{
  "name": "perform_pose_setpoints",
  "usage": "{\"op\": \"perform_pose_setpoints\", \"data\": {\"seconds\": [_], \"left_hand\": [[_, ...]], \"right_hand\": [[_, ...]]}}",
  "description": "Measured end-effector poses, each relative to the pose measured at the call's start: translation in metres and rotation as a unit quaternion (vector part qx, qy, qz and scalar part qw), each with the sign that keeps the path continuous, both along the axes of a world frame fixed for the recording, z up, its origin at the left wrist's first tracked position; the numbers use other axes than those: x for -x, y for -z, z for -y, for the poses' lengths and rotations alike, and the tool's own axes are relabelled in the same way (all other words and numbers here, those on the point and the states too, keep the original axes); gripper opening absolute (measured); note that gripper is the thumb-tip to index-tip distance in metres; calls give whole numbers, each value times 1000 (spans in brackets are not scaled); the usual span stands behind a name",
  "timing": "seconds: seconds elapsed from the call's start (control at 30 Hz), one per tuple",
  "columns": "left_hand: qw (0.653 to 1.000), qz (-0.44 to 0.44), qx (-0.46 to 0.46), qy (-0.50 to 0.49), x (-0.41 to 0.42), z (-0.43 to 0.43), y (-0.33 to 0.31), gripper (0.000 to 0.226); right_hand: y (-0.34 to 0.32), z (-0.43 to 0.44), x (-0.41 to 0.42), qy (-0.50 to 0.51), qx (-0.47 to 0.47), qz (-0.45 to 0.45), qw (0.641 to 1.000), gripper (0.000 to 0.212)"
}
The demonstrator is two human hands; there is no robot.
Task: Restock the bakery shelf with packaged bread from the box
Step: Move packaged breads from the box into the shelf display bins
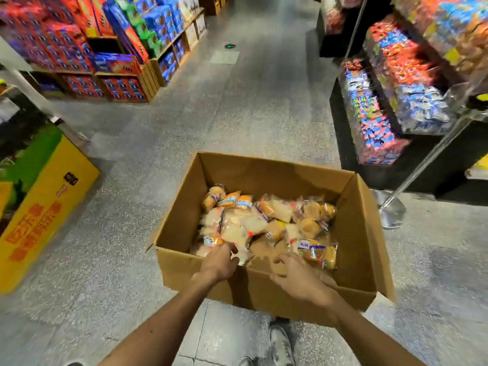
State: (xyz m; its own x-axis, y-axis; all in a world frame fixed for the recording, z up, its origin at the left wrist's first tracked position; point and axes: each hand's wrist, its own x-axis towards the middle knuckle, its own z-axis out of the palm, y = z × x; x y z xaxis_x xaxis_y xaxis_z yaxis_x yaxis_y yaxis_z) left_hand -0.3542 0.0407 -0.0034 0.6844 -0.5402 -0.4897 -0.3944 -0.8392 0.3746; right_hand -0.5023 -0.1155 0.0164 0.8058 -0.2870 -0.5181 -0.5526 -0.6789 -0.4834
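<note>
An open cardboard box (pixel 359 233) stands on the floor right in front of me, holding several clear-wrapped bread packets. My left hand (pixel 219 262) reaches over the near wall and grips a pale wrapped bread packet (pixel 244 256) at the box's front. My right hand (pixel 298 278) hovers over the near wall with fingers spread and loosely bent, holding nothing. Just beyond its fingertips lies a wrapped bun packet (pixel 318 252).
A tiered black shelf (pixel 369 159) of wrapped snacks stands to the right, with a metal stanchion base (pixel 390 211) beside the box. A yellow carton (pixel 45 204) sits at left. Wooden shelves of boxed goods (pixel 126 75) line the far left. My shoe (pixel 280 342) is below the box.
</note>
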Motion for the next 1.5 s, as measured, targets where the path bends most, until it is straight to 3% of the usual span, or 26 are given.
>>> {"op": "perform_pose_setpoints", "data": {"seconds": [0.2, 0.4, 0.5, 0.6, 0.7, 0.8, 1.07, 1.13, 1.23, 1.37, 1.5], "left_hand": [[991, -72, -14, -115, -71, 19, 51, 37], [973, -139, -24, -182, -134, 49, 124, 48], [985, -117, -48, -116, -156, 67, 161, 62], [994, -47, -90, 28, -176, 88, 198, 76], [978, 6, -142, 149, -195, 104, 230, 89], [946, 33, -210, 245, -206, 110, 254, 98], [929, 92, -250, 256, -199, 119, 260, 98], [927, 93, -259, 255, -199, 118, 253, 86], [926, 107, -239, 271, -199, 109, 243, 65], [924, 116, -236, 278, -197, 88, 225, 69], [966, 59, -217, 131, -202, 59, 195, 80]], "right_hand": [[64, 40, -95, 114, -128, -74, 982, 51], [160, 85, -193, 60, -99, -97, 988, 36], [194, 95, -226, -1, -55, -102, 993, 43], [224, 100, -248, -83, -18, -102, 991, 53], [254, 107, -262, -201, 49, -96, 974, 80], [277, 110, -269, -243, 76, -103, 961, 94], [284, 117, -258, -220, 83, -63, 970, 120], [280, 120, -249, -190, 66, -71, 977, 115], [277, 123, -229, -192, 41, -85, 977, 75], [266, 113, -207, -268, -49, -106, 956, 40], [263, 79, -212, -403, -46, -39, 913, 36]]}}
